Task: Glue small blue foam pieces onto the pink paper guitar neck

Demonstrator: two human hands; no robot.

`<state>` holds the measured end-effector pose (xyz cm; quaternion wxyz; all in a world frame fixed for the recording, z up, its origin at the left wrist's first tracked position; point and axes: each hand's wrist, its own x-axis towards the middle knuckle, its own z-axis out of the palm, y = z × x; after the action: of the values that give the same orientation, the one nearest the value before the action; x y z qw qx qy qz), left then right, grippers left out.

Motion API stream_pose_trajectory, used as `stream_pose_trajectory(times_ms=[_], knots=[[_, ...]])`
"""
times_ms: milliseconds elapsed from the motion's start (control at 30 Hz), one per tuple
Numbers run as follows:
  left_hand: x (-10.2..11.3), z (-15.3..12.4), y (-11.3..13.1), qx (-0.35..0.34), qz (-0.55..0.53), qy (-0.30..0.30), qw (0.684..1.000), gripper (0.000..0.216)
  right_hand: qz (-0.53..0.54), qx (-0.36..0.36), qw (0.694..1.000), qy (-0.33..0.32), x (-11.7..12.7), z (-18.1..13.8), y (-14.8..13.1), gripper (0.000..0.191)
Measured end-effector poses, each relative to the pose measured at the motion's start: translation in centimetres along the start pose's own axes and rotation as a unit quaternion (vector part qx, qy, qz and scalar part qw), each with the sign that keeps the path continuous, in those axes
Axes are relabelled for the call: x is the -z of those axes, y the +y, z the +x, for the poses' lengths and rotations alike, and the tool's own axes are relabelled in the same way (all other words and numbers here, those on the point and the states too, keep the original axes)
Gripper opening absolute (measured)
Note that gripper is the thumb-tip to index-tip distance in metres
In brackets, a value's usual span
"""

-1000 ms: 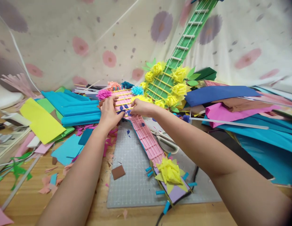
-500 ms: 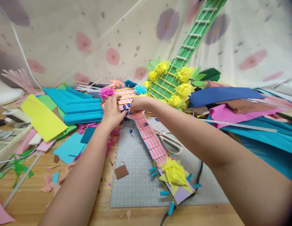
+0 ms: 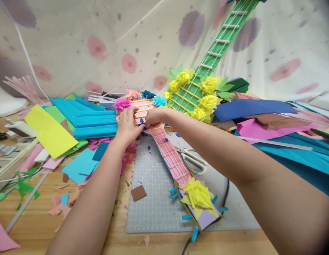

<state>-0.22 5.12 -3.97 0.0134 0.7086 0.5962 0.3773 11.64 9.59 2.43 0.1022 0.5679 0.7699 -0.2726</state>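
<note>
A pink paper guitar (image 3: 171, 152) lies on the cutting mat, its neck pointing toward me and its body beyond both hands. My left hand (image 3: 127, 124) rests on the left of the body, fingers stretched forward and thumb reaching toward small dark blue paper pieces (image 3: 141, 121). Right beside it, my right hand (image 3: 155, 116) is bent down over the body with curled fingers; its fingertips are hidden. Paper flowers in magenta (image 3: 122, 103) and light blue (image 3: 159, 101) edge the body. A yellow flower (image 3: 198, 196) sits on the lilac headstock (image 3: 207, 221).
A green paper guitar (image 3: 207, 67) with yellow flowers leans on the curtain behind. Scissors (image 3: 195, 163) lie on the grey cutting mat (image 3: 151, 216), near a brown square (image 3: 138, 193). Blue paper (image 3: 95, 122) and scraps lie left; more folded paper (image 3: 254, 109) lies right.
The whole view has shifted slightly. Both hands stay on the guitar body, with the right fingers barely moved over the dark blue pieces.
</note>
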Motion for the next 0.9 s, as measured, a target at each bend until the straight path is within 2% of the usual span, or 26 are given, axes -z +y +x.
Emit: stream_pose_trajectory(times_ms=[167,500,633,767,900], knots=[[0.1,0.0,-0.1,0.0,-0.002,-0.001,1.0,0.05,0.114,0.021,0.993,0.01,-0.2,-0.3,0.7,0.022],[0.2,0.0,0.1,0.012,0.002,-0.008,1.0,0.051,0.313,0.012,0.95,-0.02,-0.2,-1.1,2.0,0.018],[0.0,0.1,-0.2,0.009,0.006,-0.005,1.0,0.051,0.338,0.016,0.941,-0.01,-0.2,-1.1,2.1,0.017],[0.1,0.1,-0.3,0.005,0.008,-0.005,1.0,0.049,0.321,0.023,0.947,0.016,-0.1,-1.3,2.1,0.016],[0.4,-0.1,0.3,-0.017,0.013,-0.019,1.0,0.05,0.325,0.021,0.945,0.013,-0.1,-1.5,2.0,0.02]])
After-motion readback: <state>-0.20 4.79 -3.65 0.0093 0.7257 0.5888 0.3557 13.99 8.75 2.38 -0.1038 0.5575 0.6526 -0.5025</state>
